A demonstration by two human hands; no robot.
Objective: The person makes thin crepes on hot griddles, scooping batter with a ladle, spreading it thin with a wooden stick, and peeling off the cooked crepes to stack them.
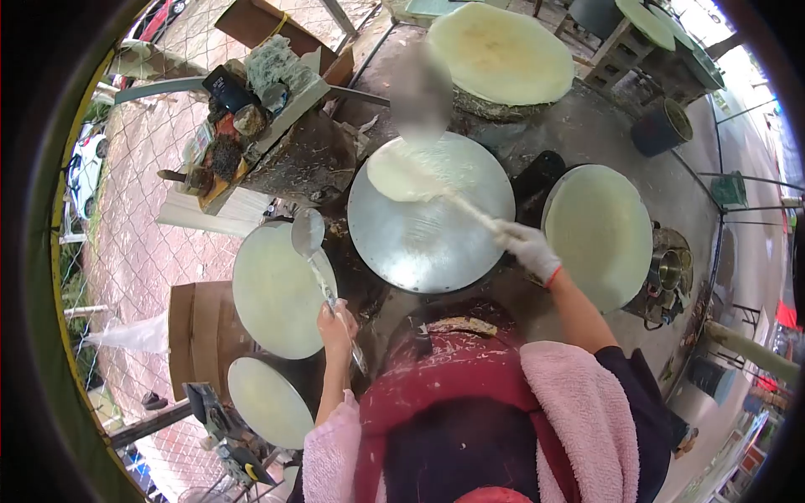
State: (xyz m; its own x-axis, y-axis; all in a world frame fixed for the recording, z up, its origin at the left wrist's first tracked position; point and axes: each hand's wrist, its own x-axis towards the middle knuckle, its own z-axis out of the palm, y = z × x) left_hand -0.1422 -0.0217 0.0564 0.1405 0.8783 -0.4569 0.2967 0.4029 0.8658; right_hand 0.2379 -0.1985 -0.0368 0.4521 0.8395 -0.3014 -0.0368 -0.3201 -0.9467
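My right hand (530,249), in a white glove, is closed around the wooden handle of a batter spreader (471,210). The spreader's far end lies in pale wet batter (402,174) on a round metal griddle (423,243) in front of me. A thin smear of batter shows around that patch, while the near part of the griddle is bare metal. In my bare left hand (337,323) is a long metal ladle (309,233). Its bowl points away from me, over the edge of a pale round sheet (281,289) left of the griddle.
Another round sheet (597,237) lies to the right, near a metal pot (669,268). A large sheet (501,54) sits beyond the griddle, and a smaller one (268,402) at lower left. A cluttered ledge (277,117) and a wire fence (159,193) stand on the left.
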